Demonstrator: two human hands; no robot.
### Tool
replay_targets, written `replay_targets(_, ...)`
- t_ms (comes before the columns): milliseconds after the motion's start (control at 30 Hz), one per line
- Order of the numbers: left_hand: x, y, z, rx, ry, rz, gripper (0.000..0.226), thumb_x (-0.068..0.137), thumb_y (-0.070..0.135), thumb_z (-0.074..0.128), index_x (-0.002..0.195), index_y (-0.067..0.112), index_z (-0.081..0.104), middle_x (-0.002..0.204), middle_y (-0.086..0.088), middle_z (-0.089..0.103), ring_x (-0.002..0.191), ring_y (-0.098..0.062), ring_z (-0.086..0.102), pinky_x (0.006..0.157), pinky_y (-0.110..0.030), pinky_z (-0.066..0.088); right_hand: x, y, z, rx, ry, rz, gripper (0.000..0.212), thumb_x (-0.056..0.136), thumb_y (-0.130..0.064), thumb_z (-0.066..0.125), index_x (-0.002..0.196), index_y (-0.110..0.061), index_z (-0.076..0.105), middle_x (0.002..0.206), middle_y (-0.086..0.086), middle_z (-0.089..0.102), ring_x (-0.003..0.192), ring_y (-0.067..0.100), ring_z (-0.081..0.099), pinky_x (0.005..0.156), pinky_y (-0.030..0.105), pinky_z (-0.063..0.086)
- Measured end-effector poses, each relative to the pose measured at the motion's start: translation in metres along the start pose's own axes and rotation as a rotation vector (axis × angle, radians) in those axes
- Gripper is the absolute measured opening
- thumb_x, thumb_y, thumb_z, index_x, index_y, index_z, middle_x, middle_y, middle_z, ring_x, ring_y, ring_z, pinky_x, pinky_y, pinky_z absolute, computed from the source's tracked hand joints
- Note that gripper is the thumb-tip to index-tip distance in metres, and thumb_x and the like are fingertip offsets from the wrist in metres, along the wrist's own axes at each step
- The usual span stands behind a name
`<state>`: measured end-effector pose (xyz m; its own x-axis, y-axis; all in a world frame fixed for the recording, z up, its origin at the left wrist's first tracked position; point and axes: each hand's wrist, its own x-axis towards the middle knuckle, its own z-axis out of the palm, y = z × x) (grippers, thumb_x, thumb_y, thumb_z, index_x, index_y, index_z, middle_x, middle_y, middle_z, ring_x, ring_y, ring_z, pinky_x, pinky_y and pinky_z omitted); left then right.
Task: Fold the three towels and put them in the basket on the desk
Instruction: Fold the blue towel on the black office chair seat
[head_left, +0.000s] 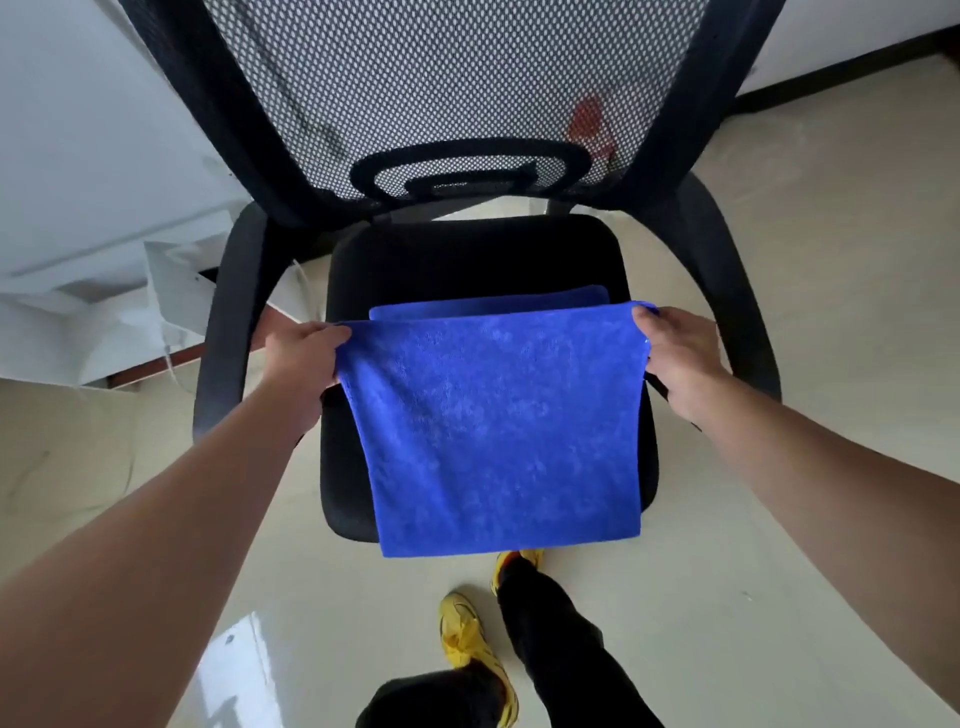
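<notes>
1. A person's left hand (306, 358) and right hand (675, 353) each pinch an upper corner of a bright blue, square microfibre towel (498, 431), stretching its top edge level above a black office chair with a mesh back and padded seat (467, 249)
2. The held towel hangs flat, its lower edge dropping past the seat's front edge (toward the pale tiled floor (779, 545))
3. A second blue towel (488, 304) lies flat on the seat just behind the held one, only its far strip showing
4. Below, yellow shoes (467, 634) and black trousers (550, 629) are visible; white furniture (104, 182) stands to the left
</notes>
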<state>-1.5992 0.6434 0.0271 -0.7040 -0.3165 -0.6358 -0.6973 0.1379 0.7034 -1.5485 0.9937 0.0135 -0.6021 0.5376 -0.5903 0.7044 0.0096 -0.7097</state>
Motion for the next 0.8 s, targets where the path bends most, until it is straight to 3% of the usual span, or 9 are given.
replay_targets(200,0.060,-0.009,0.029,0.013,0.070,-0.084,0.007,0.078,0.018,0.062,0.072,0.021,0.060,0.079,-0.006,0.062,0.080,-0.027,0.060,0.070,-0.036,0.051,0.053,0.000,0.035,-0.060,0.006,0.097,0.032,0.090,-0.038,0.064,0.071,-0.017,0.047,0.069,0.004,0.033,0.063,0.021,0.029,0.058,0.032,0.030)
replay_targets(367,0.102,-0.015,0.043,0.049,0.087,-0.094,0.016,0.082,0.012,0.064,0.068,0.018,0.058,0.072,-0.005,0.057,0.068,-0.022,0.055,0.063,-0.033,0.047,0.102,0.011,0.052,-0.145,0.042,0.106,0.029,0.087,-0.034,0.069,0.077,-0.008,0.062,0.075,0.005,0.046,0.070,0.022,0.039,0.063,0.033,0.040)
replay_targets(500,0.123,-0.022,0.049,0.121,0.134,-0.076,0.022,0.077,0.005,0.070,0.062,0.016,0.057,0.066,-0.007,0.056,0.065,-0.024,0.055,0.060,-0.033,0.049,0.124,0.013,0.058,-0.212,0.077,0.108,0.022,0.079,-0.028,0.079,0.067,-0.020,0.063,0.071,-0.005,0.062,0.073,0.017,0.062,0.083,0.033,0.057)
replay_targets(633,0.130,-0.026,0.055,0.258,0.218,-0.009,0.023,0.069,0.007,0.074,0.057,0.017,0.057,0.061,-0.004,0.056,0.069,-0.024,0.058,0.067,-0.036,0.052,0.135,0.012,0.062,-0.347,0.127,0.075,0.025,0.069,-0.027,0.085,0.075,-0.007,0.070,0.082,0.009,0.073,0.068,0.020,0.065,0.075,0.044,0.061)
replay_targets(733,0.118,-0.015,0.056,0.541,0.276,0.105,0.012,0.068,0.012,0.072,0.079,0.014,0.067,0.077,-0.003,0.062,0.081,-0.024,0.061,0.068,-0.030,0.047,0.128,0.000,0.059,-0.558,0.149,0.022,0.033,0.070,-0.037,0.082,0.086,-0.009,0.072,0.085,0.006,0.073,0.078,0.026,0.069,0.075,0.037,0.059)
replay_targets(800,0.102,-0.014,0.054,0.681,0.305,0.197,0.032,0.070,0.017,0.071,0.103,0.014,0.067,0.099,-0.006,0.064,0.094,-0.026,0.061,0.072,-0.031,0.045,0.107,-0.006,0.053,-0.712,0.173,-0.097,0.031,0.078,-0.041,0.073,0.099,-0.018,0.068,0.093,-0.003,0.069,0.088,0.023,0.066,0.078,0.032,0.051)
